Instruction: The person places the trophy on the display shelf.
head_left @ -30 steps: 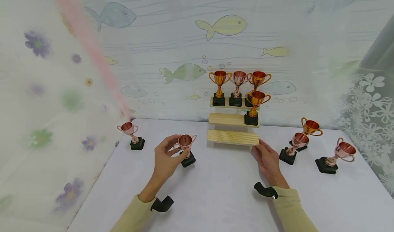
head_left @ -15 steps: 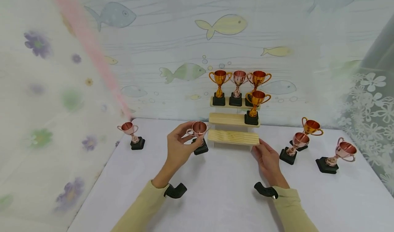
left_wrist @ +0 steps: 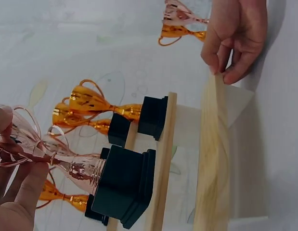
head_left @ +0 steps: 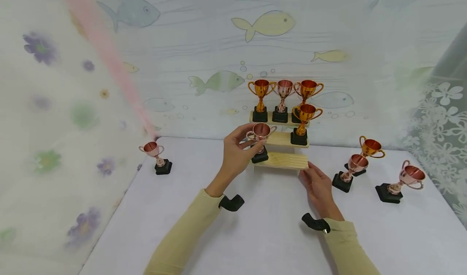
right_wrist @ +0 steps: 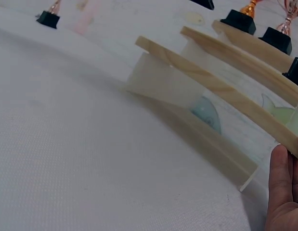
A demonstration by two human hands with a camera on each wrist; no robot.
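Note:
My left hand (head_left: 237,151) pinches a rose-gold trophy cup (head_left: 261,132) with a black base, held upright in front of the wooden tiered stand (head_left: 288,161). In the left wrist view the trophy's base (left_wrist: 127,185) hangs beside the middle shelf's edge. My right hand (head_left: 318,187) grips the right end of the stand's lowest shelf, fingers and thumb at the board's edge (right_wrist: 283,137). The top shelf bears two gold trophies and a rose-gold trophy (head_left: 284,90) between them. A gold trophy (head_left: 305,117) stands at the right end of the middle shelf.
A rose-gold trophy (head_left: 153,149) stands alone at the table's left. Right of my right hand are a gold trophy (head_left: 371,147), a rose-gold trophy (head_left: 356,163) and another rose-gold trophy (head_left: 411,175). A fish-patterned curtain (head_left: 204,31) hangs behind the white table (head_left: 270,234).
My left hand has carried the rose-gold trophy rightward and up, from over the table at the left to in front of the stand. The right hand stays on the lowest shelf.

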